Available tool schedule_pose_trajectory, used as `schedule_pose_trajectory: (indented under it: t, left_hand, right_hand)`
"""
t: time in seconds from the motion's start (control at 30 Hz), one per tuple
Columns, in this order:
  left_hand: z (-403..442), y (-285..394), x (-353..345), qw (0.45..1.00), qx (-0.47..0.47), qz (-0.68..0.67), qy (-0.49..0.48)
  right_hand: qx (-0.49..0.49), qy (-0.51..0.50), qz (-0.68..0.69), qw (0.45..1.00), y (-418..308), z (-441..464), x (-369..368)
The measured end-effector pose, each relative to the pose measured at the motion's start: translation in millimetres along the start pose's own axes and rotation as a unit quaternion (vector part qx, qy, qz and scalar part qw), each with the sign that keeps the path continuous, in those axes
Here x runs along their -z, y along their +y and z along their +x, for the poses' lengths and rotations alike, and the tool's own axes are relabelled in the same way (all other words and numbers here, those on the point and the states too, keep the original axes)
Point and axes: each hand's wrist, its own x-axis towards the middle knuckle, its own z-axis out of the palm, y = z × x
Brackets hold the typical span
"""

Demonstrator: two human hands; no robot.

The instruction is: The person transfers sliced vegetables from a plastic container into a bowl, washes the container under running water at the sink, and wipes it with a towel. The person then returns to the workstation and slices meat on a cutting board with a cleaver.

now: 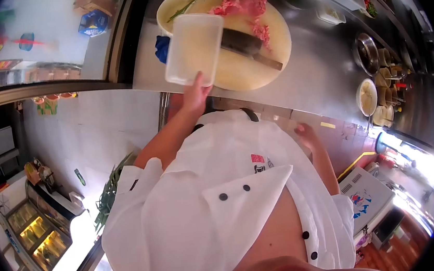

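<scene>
My left hand (197, 94) grips the near end of a translucent white plastic container (195, 43), thumb against it. The container is over the left part of a round cutting board (245, 78) and hides some of it. A cleaver (242, 41) lies on the board with its handle towards the lower right. Pieces of raw pink meat (251, 5) sit behind and beside the blade. My right hand (307, 135) hangs low at my right side, away from the counter top, fingers loosely bent, with nothing visible in it.
A pale bowl (170, 6) with a green stalk stands behind the container, and a blue cloth-like item (162, 49) beside it. On the steel counter (320, 68), at the right, are a metal bowl (366, 54) and a white bowl (366, 97). A window frame (119, 38) borders the left.
</scene>
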Motion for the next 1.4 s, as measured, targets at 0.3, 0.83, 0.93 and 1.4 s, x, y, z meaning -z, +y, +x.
schedule_pose_trajectory:
  t: [0.3,0.83,0.93,1.4]
  left_hand:
    - [-11.0,33.5,51.8,0.908,0.070,0.398,-0.106]
    - [189.5,83.5,83.2,0.586,-0.277,0.761,0.020]
    - [195.0,92.4,112.0,0.795,-0.188,0.576,-0.021]
    - [38.7,64.6,-64.1,0.424,-0.514,0.738,-0.108]
  right_hand:
    - [0.227,-0.050,0.091,0.968,-213.9,-3.1,-11.4]
    - [0.272,0.116,-0.052,0.954,-294.7,122.7,-76.7]
    - [0.190,0.096,0.014,0.977,-300.3,113.9,-80.9]
    - [0.237,0.203,0.053,0.949,-301.9,98.3,-109.0]
